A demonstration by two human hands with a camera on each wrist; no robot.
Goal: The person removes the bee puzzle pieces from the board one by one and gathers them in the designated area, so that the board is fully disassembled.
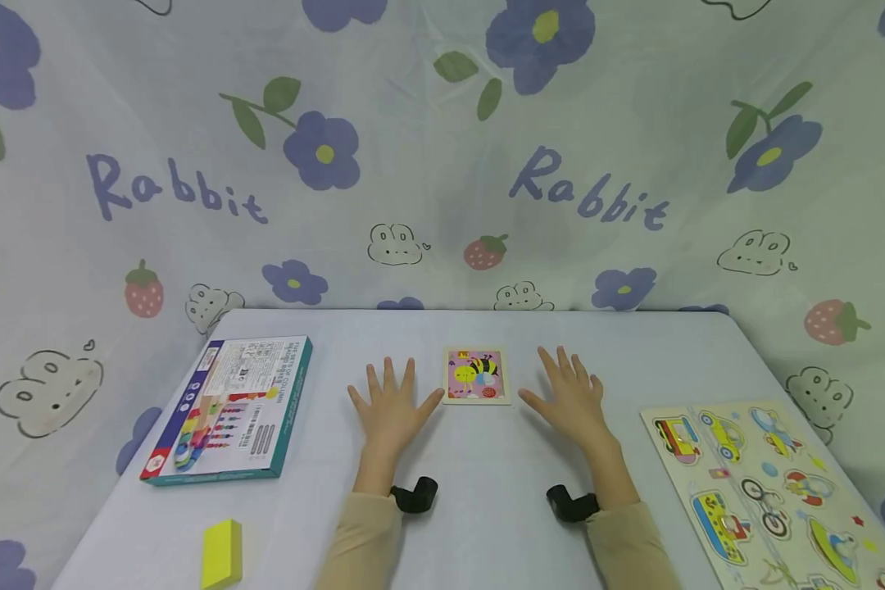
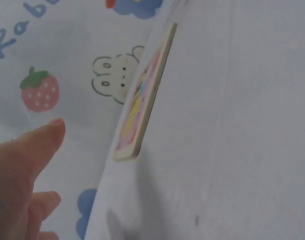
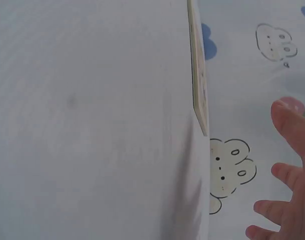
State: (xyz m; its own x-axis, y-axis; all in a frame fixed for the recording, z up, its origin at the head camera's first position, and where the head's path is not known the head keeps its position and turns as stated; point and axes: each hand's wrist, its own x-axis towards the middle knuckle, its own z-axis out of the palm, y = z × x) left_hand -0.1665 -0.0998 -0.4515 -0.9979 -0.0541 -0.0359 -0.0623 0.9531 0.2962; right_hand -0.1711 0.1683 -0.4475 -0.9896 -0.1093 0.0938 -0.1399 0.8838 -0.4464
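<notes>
A small square picture puzzle (image 1: 476, 375) with a bee on a pink ground lies flat on the white table, between and a little beyond the two hands. My left hand (image 1: 391, 414) spreads its fingers just left of it, thumb pointing toward its edge, holding nothing. On the other side my right hand (image 1: 571, 401) is likewise spread and holds nothing. In the left wrist view the puzzle (image 2: 145, 97) shows edge-on, apart from the thumb (image 2: 47, 142). The right wrist view also catches the puzzle's pale edge (image 3: 196, 70), with the fingers apart from it.
A flat teal-edged box (image 1: 229, 410) with printed pictures lies on the left. Nearer the front left is a yellow block (image 1: 222, 554). A large wooden vehicle puzzle board (image 1: 763, 483) lies at the right. Behind the table hangs a patterned cloth (image 1: 428, 164).
</notes>
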